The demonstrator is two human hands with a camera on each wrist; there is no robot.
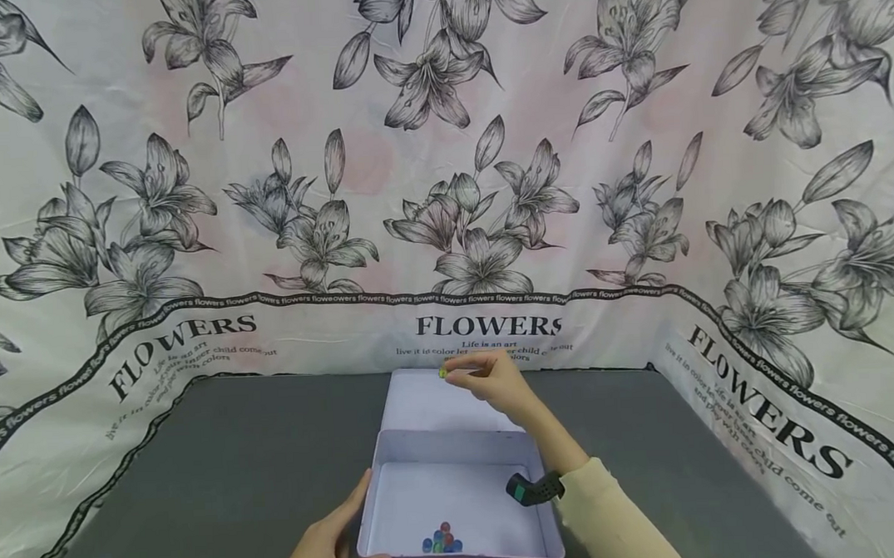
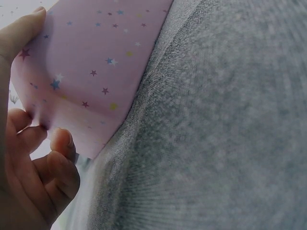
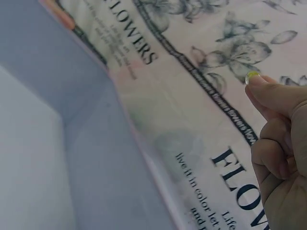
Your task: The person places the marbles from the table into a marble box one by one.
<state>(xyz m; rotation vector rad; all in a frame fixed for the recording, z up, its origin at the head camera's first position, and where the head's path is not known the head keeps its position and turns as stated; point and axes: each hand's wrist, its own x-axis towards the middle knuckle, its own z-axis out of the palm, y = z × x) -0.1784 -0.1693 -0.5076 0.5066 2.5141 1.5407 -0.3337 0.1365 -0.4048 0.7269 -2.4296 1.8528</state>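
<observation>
My right hand (image 1: 489, 379) is raised above the back of a lilac tin box (image 1: 462, 449), pinching a small clear marble with yellow in it (image 3: 251, 76) between thumb and forefinger. Its other fingers are curled in, seen in the right wrist view. At the box's front left corner, my left hand (image 1: 333, 538) holds the box, one finger along the left side and the thumb at the front edge. Inside, several blue, red and green marbles (image 1: 443, 541) lie in a cluster near the front wall. The box's star-printed outer side (image 2: 96, 72) shows in the left wrist view.
The opened lid (image 1: 422, 401) lies back behind the box. Box and lid are on a dark grey cloth-covered table (image 1: 260, 454). A white curtain printed with flowers (image 1: 486, 327) hangs behind and on both sides. On the right wrist is a black band (image 1: 534, 489).
</observation>
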